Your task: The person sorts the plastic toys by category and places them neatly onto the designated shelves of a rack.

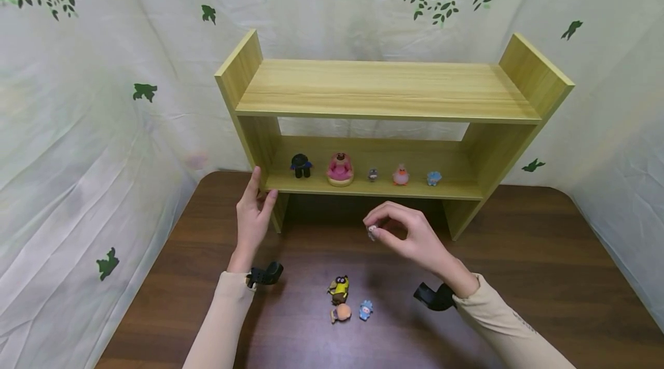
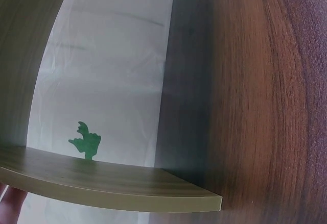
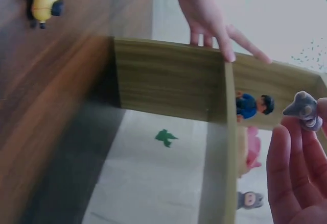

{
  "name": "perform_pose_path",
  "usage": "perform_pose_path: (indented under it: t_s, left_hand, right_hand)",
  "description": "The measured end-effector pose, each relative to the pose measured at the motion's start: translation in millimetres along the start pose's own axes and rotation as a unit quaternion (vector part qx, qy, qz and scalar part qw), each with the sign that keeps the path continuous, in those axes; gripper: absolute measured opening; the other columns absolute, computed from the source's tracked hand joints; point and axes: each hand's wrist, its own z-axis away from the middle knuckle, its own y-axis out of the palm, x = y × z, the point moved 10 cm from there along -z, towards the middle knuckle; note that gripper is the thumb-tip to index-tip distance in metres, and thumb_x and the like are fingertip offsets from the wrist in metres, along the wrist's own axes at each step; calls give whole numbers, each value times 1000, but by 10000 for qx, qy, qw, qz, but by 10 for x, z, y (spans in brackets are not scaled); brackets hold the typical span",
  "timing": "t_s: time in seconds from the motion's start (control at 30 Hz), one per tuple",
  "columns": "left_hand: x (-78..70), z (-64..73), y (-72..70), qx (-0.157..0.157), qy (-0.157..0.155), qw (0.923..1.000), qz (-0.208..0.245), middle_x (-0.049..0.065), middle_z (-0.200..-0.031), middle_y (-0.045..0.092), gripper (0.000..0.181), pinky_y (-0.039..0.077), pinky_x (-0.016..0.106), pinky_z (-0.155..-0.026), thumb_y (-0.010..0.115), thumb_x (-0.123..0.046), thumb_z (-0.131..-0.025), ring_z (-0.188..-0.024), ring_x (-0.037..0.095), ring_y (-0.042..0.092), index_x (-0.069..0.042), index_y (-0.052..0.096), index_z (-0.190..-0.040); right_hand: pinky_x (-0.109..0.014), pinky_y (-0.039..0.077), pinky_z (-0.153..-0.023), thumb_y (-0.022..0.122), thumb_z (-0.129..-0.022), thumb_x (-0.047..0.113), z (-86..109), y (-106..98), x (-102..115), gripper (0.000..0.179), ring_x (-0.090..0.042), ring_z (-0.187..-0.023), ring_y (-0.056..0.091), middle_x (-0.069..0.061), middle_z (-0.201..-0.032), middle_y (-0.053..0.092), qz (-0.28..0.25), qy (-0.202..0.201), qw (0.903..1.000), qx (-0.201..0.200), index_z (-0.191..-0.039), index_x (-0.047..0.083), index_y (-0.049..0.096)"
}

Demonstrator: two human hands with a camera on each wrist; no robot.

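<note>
My right hand pinches a small grey figurine between thumb and fingers, in front of the lower shelf board; in the head view it is mostly covered. With fairly straight fingers, my left hand touches the left side panel of the wooden shelf. Along its lower board stand a dark-haired figurine in blue, a pink bear figurine, a tiny grey figurine, a pink-and-white figurine and a light blue figurine.
On the brown table, nearer me, lie a yellow-and-brown figurine, a figurine with a round tan head and a blue figurine. Behind the shelf hangs a pale curtain with green leaf prints.
</note>
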Motion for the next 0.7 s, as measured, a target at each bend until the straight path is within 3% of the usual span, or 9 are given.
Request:
perform_pose_path:
  t_s: [0.33,0.53,0.7]
  left_hand:
    - [-10,-2,3,-19,50,10000,24,28,-141,41,83,40,10,-75,59,11,-89,-95,31,51,-37,30,-150]
    - [-8,-12,0,1,-3,10000,38,27,-141,41,83,41,9,-77,59,12,-88,-108,37,53,-36,31,-150]
    - [1,-7,3,17,-45,10000,58,28,-141,40,84,40,8,-78,59,12,-89,-109,38,52,-38,30,-150]
  right_hand:
    - [-31,53,-72,65,-86,-7,-192,-43,155,22,-15,-86,62,-2,-104,65,-158,-179,9997,-104,-101,8,66]
    - [-30,53,-71,66,-85,-7,-354,-47,300,21,-16,-84,62,-4,-105,65,-324,-468,9983,-91,-102,6,66]
    - [-33,53,-73,66,-85,-7,-520,-52,450,21,-17,-88,62,-4,-105,65,-388,-681,9969,-103,-102,6,66]
